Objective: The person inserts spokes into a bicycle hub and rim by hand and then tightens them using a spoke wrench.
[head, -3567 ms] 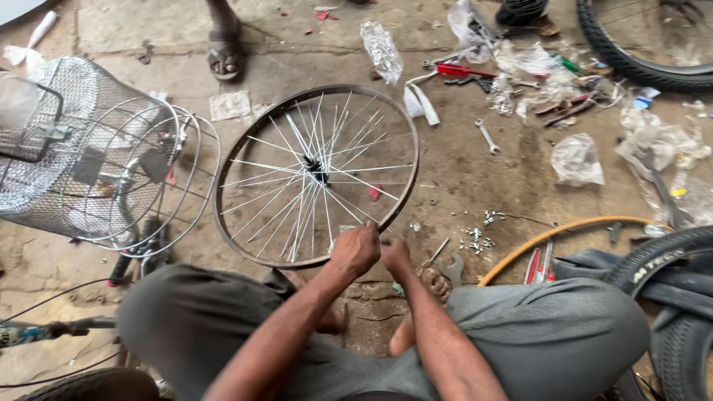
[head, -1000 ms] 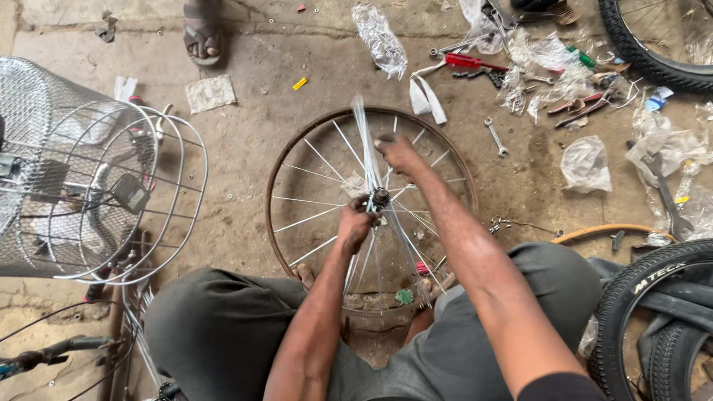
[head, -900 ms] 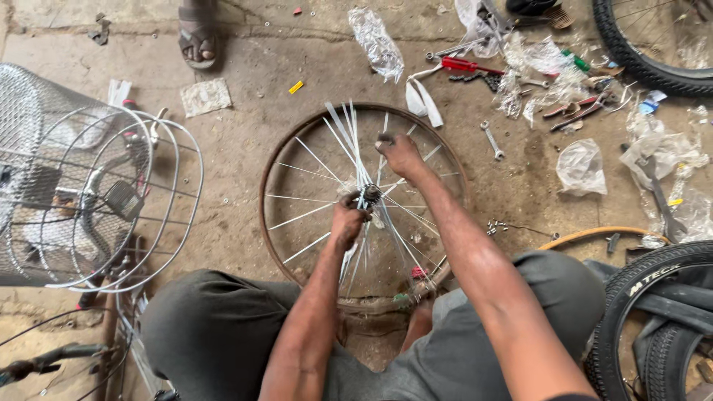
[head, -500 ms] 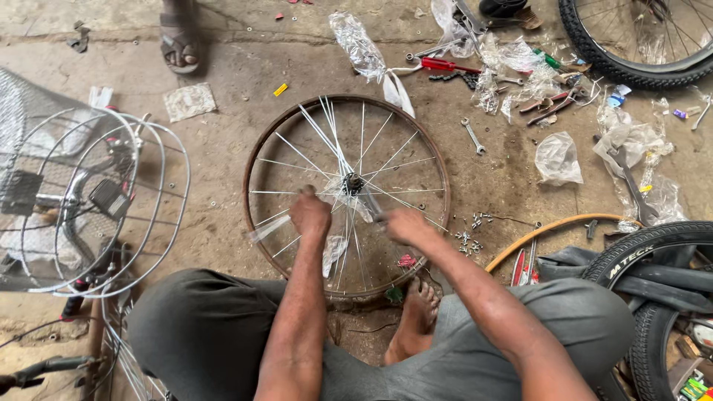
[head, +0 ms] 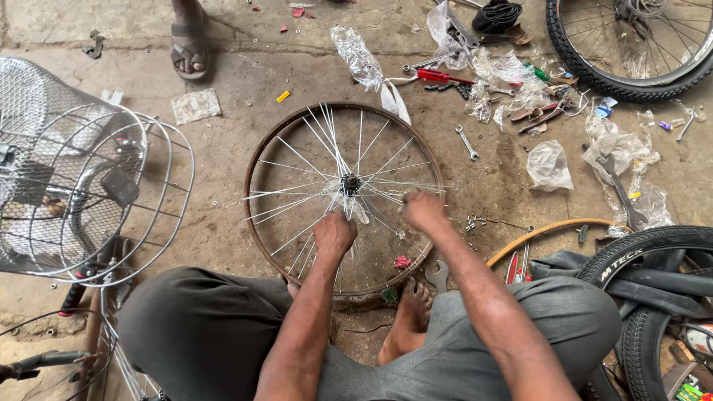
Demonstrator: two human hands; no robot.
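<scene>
A bare bicycle rim with thin silver spokes and a dark hub lies flat on the concrete in front of me. My left hand is closed around spokes just below the hub. To the right of the hub, my right hand pinches spokes near the rim's right side. My bare foot rests against the near edge of the rim, beside a spanner.
A wire bicycle basket stands at the left. Tyres lie at the right and a wheel at top right. Plastic bags, a wrench and tools litter the floor. Another person's sandalled foot is at the top.
The rim has been laid flatter and nearer. My right hand came down from the rim's far side to its right side. My left hand stayed by the hub.
</scene>
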